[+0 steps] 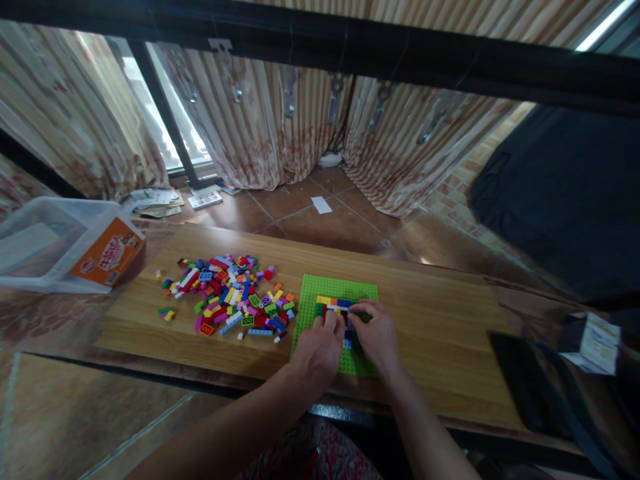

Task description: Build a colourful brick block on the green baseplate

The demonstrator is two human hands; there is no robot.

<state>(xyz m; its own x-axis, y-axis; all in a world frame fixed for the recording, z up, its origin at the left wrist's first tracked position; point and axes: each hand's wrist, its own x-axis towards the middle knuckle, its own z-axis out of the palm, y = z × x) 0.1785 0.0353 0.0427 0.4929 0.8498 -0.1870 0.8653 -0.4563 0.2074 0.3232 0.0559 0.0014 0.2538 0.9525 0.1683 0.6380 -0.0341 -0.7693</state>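
Note:
A green studded baseplate (310, 287) lies on the wooden board. Colourful toy bricks (334, 301), with yellow, orange and blue ones along the far side, are built up on its middle. My left hand (320, 347) reaches over the plate's left half, fingers bent down and pressed together at the bricks. From the right, my right hand (376, 331) pinches with thumb and index finger at the right end of the bricks, beside a white piece. Whatever sits in either hand's fingertips is hidden or too small to name. The hands cover part of the brick build.
Left of the baseplate spreads a pile of loose bricks (235, 293). A clear plastic tub (55, 233) with an orange label stands at the far left. On the right, a black flat object (525, 380) overlaps the wooden board (440, 333). A dark bar (320, 40) crosses above.

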